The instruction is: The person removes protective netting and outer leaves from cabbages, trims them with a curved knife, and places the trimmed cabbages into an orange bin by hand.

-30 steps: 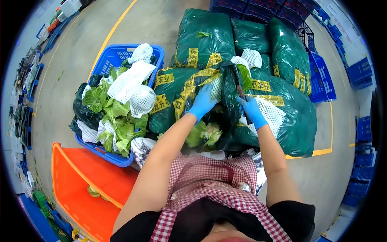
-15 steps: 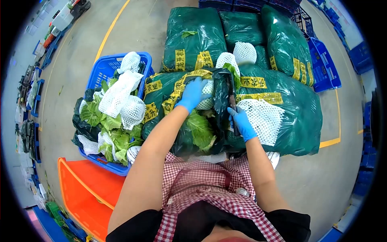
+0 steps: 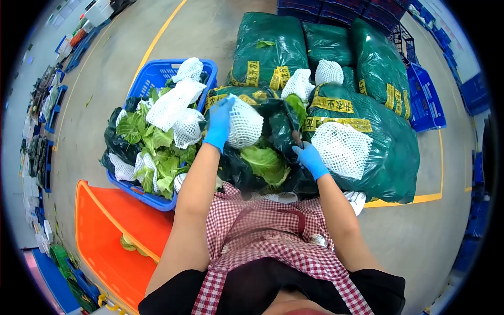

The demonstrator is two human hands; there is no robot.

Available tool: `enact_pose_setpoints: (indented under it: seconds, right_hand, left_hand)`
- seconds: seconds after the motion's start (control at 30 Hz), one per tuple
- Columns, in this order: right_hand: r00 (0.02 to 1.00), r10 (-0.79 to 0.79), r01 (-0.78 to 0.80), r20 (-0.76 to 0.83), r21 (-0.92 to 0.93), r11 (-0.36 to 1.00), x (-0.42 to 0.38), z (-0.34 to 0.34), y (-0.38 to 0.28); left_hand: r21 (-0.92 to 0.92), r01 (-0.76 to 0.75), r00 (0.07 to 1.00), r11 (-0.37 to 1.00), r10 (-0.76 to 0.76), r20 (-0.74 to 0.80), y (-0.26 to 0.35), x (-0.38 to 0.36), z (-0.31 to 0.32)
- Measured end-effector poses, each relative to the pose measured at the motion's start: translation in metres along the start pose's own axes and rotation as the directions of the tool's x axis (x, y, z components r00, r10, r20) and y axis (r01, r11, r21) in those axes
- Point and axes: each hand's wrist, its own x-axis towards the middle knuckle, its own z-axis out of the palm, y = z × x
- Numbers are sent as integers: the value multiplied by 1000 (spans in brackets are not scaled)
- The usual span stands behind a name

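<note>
My left hand (image 3: 219,123), in a blue glove, is closed on the edge of a white foam net (image 3: 245,125). The net bulges; what is inside, if anything, I cannot see. Below it, a leafy green vegetable (image 3: 265,164) lies in the mouth of an open dark green bag (image 3: 236,170). My right hand (image 3: 312,159), also gloved in blue, grips a narrow dark tool (image 3: 297,138) resembling a knife, mostly hidden by the fingers. Just right of that hand, a flattened foam net (image 3: 342,149) rests on a full green bag (image 3: 391,157).
To the left, a blue basket (image 3: 137,86) holds foam nets and loose leaves (image 3: 157,139). An orange crate (image 3: 113,236) stands nearer me with something pale green inside. Behind are more stuffed green bags (image 3: 270,44), two netted pieces and another blue crate (image 3: 424,97).
My left hand has moved left, pulling the foam net out of the bag's mouth. My right hand still grips the dark tool, now turned differently. The view has shifted slightly.
</note>
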Motion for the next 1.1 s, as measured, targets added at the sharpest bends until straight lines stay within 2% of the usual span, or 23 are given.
enact_pose_setpoints:
  seconds: [0.07, 0.17, 0.2, 0.3, 0.33, 0.37, 0.4, 0.43, 0.47, 0.53, 0.57, 0.63, 0.7, 0.73, 0.77, 0.8, 0.83, 0.9, 0.97, 1.0, 1.03, 1.07, 1.1]
  right_hand:
    - [1000, -5, 10, 24, -176, 984, 0, 11, 1]
    - [993, -111, 97, -48, -232, 968, 14, 42, 13]
    - [991, -126, 107, -53, -274, 956, 15, 48, 8]
    - [987, -151, 121, -56, -358, 926, 1, 57, 0]
    - [986, -158, 129, -52, -357, 925, -8, 56, -5]
    - [983, -175, 145, -55, -353, 925, -10, 55, -10]
    - [970, -226, 178, -88, -375, 910, -9, 58, -1]
    - [980, -185, 158, -68, -289, 944, -17, 59, 0]
    - [988, -150, 138, -43, -206, 969, -24, 57, -3]
    - [982, -185, 182, -38, -58, 981, -29, 62, 1]
    - [996, -80, 75, 41, 129, 989, -33, 62, 4]
    - [996, 29, -51, 86, 268, 962, -50, 66, -8]
    - [991, 8, -69, 133, 461, 885, -50, 67, -18]
    - [987, -7, -83, 158, 557, 826, -49, 72, -25]
    - [984, 0, -120, 178, 664, 738, -46, 77, -36]
    - [985, -47, -82, 165, 693, 716, -37, 84, -44]
    - [984, -93, -44, 150, 720, 693, -32, 93, -48]
    - [988, -58, -63, 144, 714, 698, -22, 108, -57]
    - [995, -68, 3, 67, 686, 727, -14, 122, -46]
    - [995, -81, 21, 57, 681, 732, -16, 122, -43]
    - [995, -86, 29, 51, 674, 738, -21, 121, -36]
    - [994, -93, 33, 60, 643, 765, -28, 117, -28]
    - [992, -103, 40, 69, 608, 793, -34, 111, -22]
  left_hand:
    - [-13, -23, 999, 1000, 22, -45, 10, 2, -15]
    - [259, -56, 998, 964, 50, 32, 52, -33, -10]
    - [344, -206, 978, 916, 183, 98, 53, -41, -9]
    - [51, -169, 985, 984, 170, -16, 88, -40, -22]
    - [180, -264, 961, 948, 274, -34, 95, -32, -24]
    - [744, -474, 854, 471, 452, 258, 66, -4, -39]
    - [685, -572, 810, 451, 441, 386, 83, -25, -13]
    - [619, -643, 765, 451, 419, 490, 93, -53, 9]
    - [482, -449, 891, 752, 337, 305, 85, -28, -8]
    - [341, -285, 959, 896, 261, 114, 79, -17, -23]
    - [270, -237, 971, 933, 230, 59, 68, -18, -29]
    - [488, -426, 904, 762, 338, 262, 57, -45, -9]
    - [388, -369, 928, 845, 357, 106, 79, -36, 1]
    - [236, -350, 936, 906, 346, 61, 110, -38, 15]
    - [296, -439, 898, 848, 422, 124, 144, -50, 40]
    - [316, -626, 779, 713, 558, 284, 143, -34, 44]
    - [335, -634, 768, 697, 518, 376, 137, -21, 48]
    - [506, -670, 728, 543, 613, 307, 116, 15, 31]
    - [440, -593, 759, 675, 651, 24, 116, 39, -9]
    - [521, -574, 717, 632, 695, -54, 109, 55, -42]
    - [811, -515, 608, 278, 786, 117, 105, 69, -92]
    - [926, -376, 622, 22, 747, 235, 97, 68, -140]
    - [973, -176, 685, -152, 690, 232, 87, 54, -184]
